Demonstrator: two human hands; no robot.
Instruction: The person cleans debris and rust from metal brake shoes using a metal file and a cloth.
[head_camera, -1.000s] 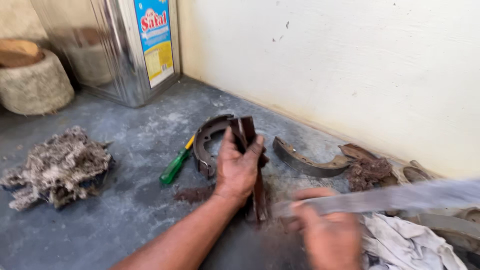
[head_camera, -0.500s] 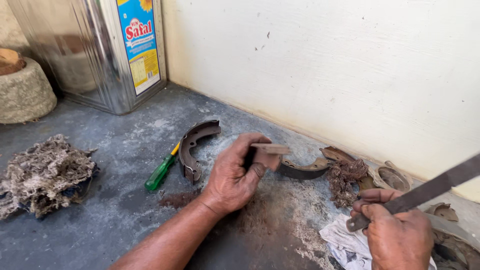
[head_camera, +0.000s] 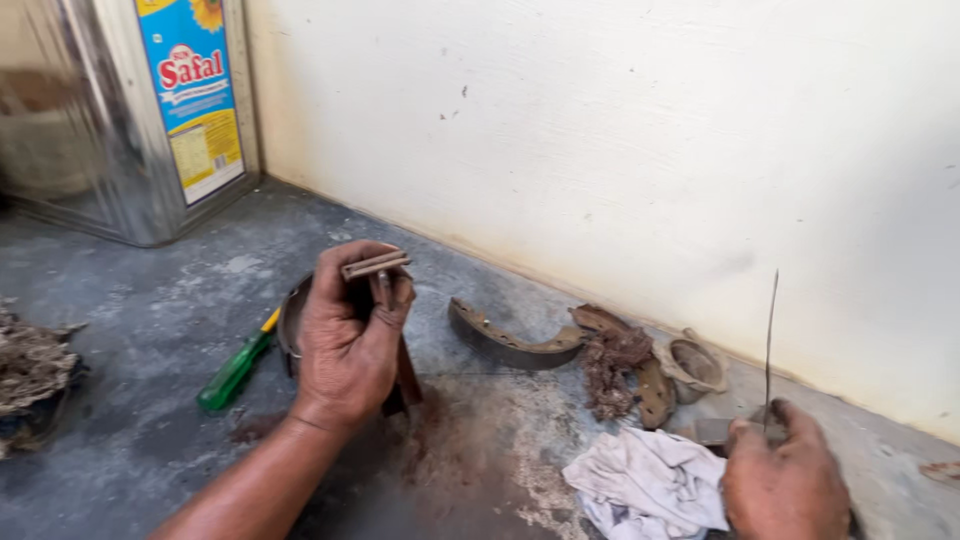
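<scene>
On the grey concrete floor (head_camera: 150, 310) beside a cream wall (head_camera: 620, 130), much is only partly seen. The left hand (head_camera: 345, 335) wraps shut around a rusty brake shoe (head_camera: 385, 290) held on end: its flat ribbed edge pokes out above the fingers and its brown lower part runs down to the floor behind the palm, the middle being covered by the hand. Just behind that hand a second curved shoe (head_camera: 290, 325) shows only as a dark sliver of rim. The right hand (head_camera: 785, 485), cut off by the near edge, is closed on a thin metal blade (head_camera: 769, 340) that stands nearly upright and edge-on, so it reads as a mere line; its handle is hidden in the fist.

A green-handled screwdriver (head_camera: 235, 368) with a yellow collar lies left of the held shoe, its shaft lost behind the shoe rim. Farther right, another brake shoe (head_camera: 505, 340) lies flat, arc-shaped and pitted, near a clump of rusty brown fibre (head_camera: 612, 360) and a small round metal cup (head_camera: 693, 362). A crumpled white rag (head_camera: 645, 485) lies near the right hand. Reddish rust dust (head_camera: 490, 440) stains the floor between the hands. At far left a shiny tin canister (head_camera: 120, 110) with a blue and yellow label is cropped at the top, and a grey fibrous wad (head_camera: 30, 365) is cut by the left edge.
</scene>
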